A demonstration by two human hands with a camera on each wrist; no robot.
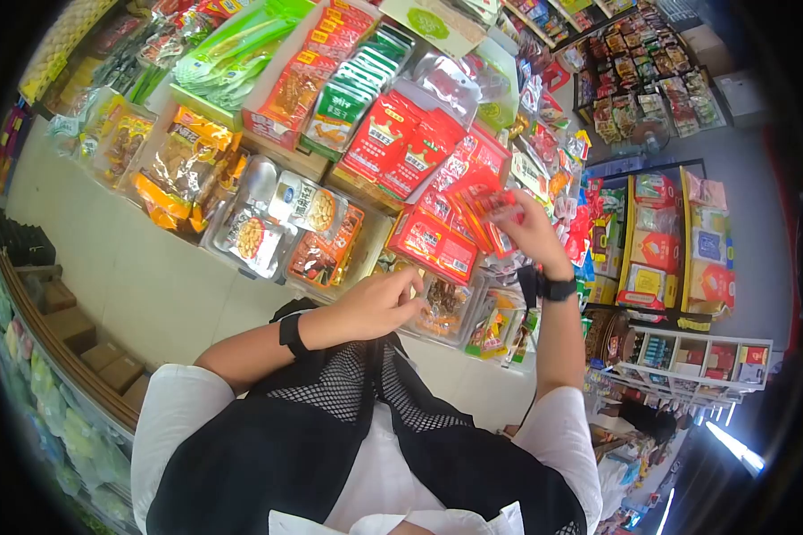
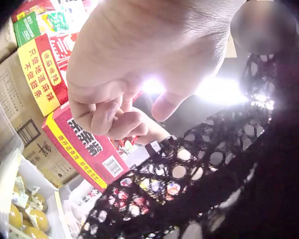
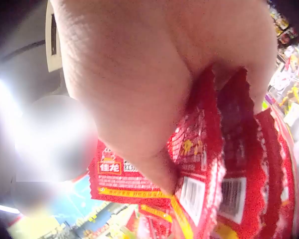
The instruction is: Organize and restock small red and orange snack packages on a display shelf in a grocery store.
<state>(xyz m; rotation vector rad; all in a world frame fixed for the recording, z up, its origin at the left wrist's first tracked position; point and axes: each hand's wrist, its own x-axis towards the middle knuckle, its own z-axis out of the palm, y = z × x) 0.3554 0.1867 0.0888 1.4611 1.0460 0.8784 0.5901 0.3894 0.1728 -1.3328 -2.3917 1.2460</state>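
Several red snack packets (image 1: 480,193) are pinched in the right hand (image 1: 537,235), above an opened red box (image 1: 434,244). In the right wrist view the packets (image 3: 202,159) fan out below the right hand (image 3: 139,74), their serrated edges side by side; the thumb presses on them. The left hand (image 1: 379,308) hovers near the lower left of the red box, fingers loosely curled with nothing in them. From the left wrist, the left hand (image 2: 144,59) shows its thumb apart from its bent fingers, with the box (image 2: 89,149) behind them.
Clear tubs of snacks (image 1: 326,259) stand left of the red box, and red-and-white packs (image 1: 397,147) lie beyond it. A clear tub (image 1: 446,312) sits near the body. Shelves (image 1: 656,241) stand to the right; cardboard boxes (image 1: 111,366) are at the lower left.
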